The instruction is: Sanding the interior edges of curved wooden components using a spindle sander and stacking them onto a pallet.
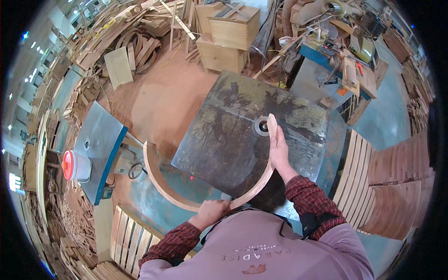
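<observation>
A pale, curved wooden piece (pixel 158 179), bent like a wide U, lies across the near edge of a dark, stained metal machine table (pixel 219 126). Near the bottom of the curve, close to my body, my left hand (pixel 212 213) is closed around the wood. My right hand (pixel 279 150) grips the right arm of the curve, its fingers lying long along the outer side. That arm's pointed tip stands beside a round spindle opening (pixel 262 126) in the tabletop. The piece's left end sticks out past the table, over the floor.
To the left stands a blue-edged metal table (pixel 100 144) bearing a white tub with a red lid (pixel 70 165). Slatted wood stacks (pixel 352 182) rise at the right. Behind are wooden boxes (pixel 233 28), a cluttered workbench (pixel 322 74) and sawdust on the floor.
</observation>
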Demonstrator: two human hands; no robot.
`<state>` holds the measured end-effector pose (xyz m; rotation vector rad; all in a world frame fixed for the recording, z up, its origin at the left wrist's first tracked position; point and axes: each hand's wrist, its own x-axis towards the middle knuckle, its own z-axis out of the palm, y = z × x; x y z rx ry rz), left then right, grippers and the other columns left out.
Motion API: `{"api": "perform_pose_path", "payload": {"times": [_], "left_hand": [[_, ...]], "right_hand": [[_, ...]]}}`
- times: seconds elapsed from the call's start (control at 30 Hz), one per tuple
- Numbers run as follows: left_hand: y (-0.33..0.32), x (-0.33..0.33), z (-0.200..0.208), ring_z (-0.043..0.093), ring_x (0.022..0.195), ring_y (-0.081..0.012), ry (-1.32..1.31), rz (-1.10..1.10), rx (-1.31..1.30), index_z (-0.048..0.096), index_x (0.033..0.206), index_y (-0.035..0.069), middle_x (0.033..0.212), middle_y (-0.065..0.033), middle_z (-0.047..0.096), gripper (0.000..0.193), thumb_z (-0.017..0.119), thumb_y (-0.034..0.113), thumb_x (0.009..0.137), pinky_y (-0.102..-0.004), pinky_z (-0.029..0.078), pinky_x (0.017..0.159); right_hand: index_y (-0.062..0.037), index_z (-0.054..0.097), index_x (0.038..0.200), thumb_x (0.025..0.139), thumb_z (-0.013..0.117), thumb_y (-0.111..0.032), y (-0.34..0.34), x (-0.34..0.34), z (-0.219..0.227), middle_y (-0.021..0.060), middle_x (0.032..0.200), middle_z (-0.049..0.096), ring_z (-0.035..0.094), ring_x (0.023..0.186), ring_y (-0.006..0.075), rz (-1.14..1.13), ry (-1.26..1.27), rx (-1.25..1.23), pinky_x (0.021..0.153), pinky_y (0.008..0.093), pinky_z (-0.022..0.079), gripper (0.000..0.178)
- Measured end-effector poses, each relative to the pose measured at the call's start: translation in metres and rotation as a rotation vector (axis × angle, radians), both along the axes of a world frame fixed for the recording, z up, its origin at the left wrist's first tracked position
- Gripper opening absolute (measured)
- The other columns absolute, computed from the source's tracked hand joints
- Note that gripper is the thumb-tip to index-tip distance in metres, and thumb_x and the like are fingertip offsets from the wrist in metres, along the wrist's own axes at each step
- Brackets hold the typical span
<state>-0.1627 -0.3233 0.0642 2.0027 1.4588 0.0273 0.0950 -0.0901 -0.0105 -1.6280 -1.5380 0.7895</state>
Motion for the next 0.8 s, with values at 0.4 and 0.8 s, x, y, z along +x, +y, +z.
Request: {"api": "perform_pose_path", "payload": {"times": [0.4, 0.8], "left_hand": [[-0.012, -0.040, 0.036, 0.068, 0.072, -0.0409, 0.112, -0.041, 0.075, 0.061, 0.097, 0.014, 0.075, -0.0130, 0.068, 0.032, 0.063, 0.046, 0.099, -0.0528, 0.052, 0.063], [0.097, 0.044, 0.185, 0.074, 0.092, -0.0176, -0.957, 0.135, 0.237, 0.072, 0.116, -0.001, 0.103, -0.0129, 0.077, 0.034, 0.082, 0.014, 0.088, -0.0342, 0.058, 0.081]], "right_hand": [[0.0040, 0.042, 0.154, 0.111, 0.049, -0.035, -0.032, 0.006, 0.018, 0.0193, 0.146, 0.057, 0.055, 0.135, 0.0270, -0.085, 0.624, -0.119, 0.111, 0.0372, 0.044, 0.058], [-0.0110, 0.045, 0.151, 0.105, 0.055, -0.047, -0.095, -0.040, 0.106, 0.0111, 0.144, 0.059, 0.063, 0.126, 0.0277, 0.534, 1.681, -0.822, 0.100, 0.0476, 0.056, 0.060]]}}
